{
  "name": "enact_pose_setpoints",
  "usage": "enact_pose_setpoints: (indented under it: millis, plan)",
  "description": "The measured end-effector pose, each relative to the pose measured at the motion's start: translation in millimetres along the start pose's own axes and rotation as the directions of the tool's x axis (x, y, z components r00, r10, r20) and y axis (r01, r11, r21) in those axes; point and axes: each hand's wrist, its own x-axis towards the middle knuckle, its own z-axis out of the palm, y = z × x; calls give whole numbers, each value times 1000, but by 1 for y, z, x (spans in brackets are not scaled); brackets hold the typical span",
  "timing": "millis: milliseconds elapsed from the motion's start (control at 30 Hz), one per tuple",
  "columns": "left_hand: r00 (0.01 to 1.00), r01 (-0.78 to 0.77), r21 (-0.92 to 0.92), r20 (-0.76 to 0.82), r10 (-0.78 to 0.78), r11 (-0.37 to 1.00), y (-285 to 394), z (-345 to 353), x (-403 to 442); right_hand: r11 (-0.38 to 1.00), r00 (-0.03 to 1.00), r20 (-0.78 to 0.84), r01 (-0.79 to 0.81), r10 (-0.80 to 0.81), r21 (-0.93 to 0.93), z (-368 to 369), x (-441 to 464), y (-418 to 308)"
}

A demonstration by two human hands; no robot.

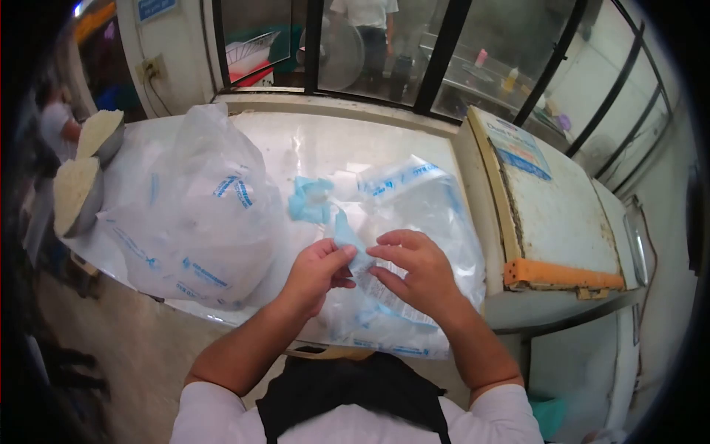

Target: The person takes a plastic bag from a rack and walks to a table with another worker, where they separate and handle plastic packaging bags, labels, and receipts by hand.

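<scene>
My left hand (319, 272) is closed on a small light blue plastic bag (350, 248), pinched between thumb and fingers above the worktable. At the bag's right edge is my right hand (414, 270), its thumb and fingers apart, the fingertips close to or touching the plastic. Crumpled light blue pieces (309, 200), apparently similar plastic, lie on the table just beyond my hands. Beneath and to the right of my hands spreads a clear plastic bag (421, 203) with blue print.
A large, full translucent bag (196, 200) stands at left on the white table (333, 144). Two bowls (83, 194) heaped with pale grainy stuff are at its left end. A white chest with an orange strip (562, 274) borders the right. Behind the windows stands a person (367, 18).
</scene>
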Motion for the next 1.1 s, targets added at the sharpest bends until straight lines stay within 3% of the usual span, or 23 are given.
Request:
enact_pose_setpoints:
  millis: [633, 833, 1033, 1100]
  plan:
    - [999, -30, 129, 20, 28, 991, 15, 5, 9, 985, 994, 47, 105, -99, -135, 0, 10, -5]
    - [999, -32, 167, 36, 27, 985, 16, 4, 10, 988, 994, 98, 70, -57, -136, -4, 13, -6]
    - [991, 93, 40, 88, -96, 995, 25, 12, 3, 994, 992, 126, 29, -16, -102, -3, 11, -3]
    - [990, 94, 74, 99, -102, 993, 19, 7, 7, 989, 992, 112, 68, -53, -133, -3, 11, -5]
